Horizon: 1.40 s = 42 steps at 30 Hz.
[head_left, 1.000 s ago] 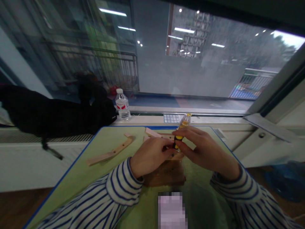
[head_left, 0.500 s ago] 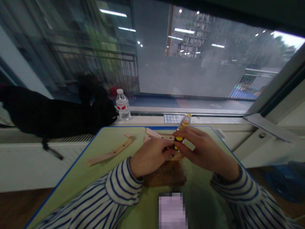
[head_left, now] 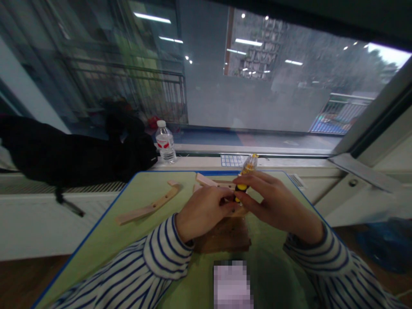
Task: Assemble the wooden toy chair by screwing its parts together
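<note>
My right hand [head_left: 277,204] is wrapped round a yellow-and-black screwdriver [head_left: 245,174], whose clear handle sticks up past my fingers and whose tip points down at a wooden piece [head_left: 240,211]. My left hand [head_left: 202,210] is closed beside it, fingertips pinched at the screwdriver's lower end; what they pinch is hidden. Under both hands lies a brown wooden board [head_left: 225,236]. Light wooden slats [head_left: 210,181] lie just behind my hands.
A curved wooden piece with holes [head_left: 149,206] lies on the green table [head_left: 106,240] to the left. On the windowsill stand a water bottle [head_left: 165,148] and a black bag [head_left: 74,152]. A blurred patch sits at the table's near edge.
</note>
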### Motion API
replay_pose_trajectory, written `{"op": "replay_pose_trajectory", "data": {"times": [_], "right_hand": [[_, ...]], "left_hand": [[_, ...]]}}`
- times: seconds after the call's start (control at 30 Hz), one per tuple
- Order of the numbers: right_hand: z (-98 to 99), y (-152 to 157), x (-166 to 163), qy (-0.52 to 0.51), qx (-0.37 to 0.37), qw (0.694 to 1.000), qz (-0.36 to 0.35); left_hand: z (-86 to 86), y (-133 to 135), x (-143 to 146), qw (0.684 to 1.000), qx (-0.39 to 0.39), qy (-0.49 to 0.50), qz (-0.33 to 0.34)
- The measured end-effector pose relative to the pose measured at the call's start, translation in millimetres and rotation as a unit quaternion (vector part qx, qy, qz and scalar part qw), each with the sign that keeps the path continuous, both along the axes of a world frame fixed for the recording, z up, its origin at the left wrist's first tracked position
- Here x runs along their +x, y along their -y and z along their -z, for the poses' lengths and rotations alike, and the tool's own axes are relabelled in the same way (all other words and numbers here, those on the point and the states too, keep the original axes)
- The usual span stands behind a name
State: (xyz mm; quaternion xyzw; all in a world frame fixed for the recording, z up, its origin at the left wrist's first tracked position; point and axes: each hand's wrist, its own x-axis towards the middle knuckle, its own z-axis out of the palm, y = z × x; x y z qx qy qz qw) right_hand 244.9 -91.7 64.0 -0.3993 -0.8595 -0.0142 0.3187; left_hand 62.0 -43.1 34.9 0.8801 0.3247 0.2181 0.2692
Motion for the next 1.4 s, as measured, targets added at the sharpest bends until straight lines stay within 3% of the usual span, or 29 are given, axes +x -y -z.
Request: {"op": "replay_pose_trajectory", "data": {"times": [1.4], "right_hand": [[1.5, 0.1, -1.2, 0.017, 0.020, 1.000, 0.010]], "left_hand": [[-2.7, 0.3, 0.1, 0.999, 0.003, 0.008, 0.047]]}}
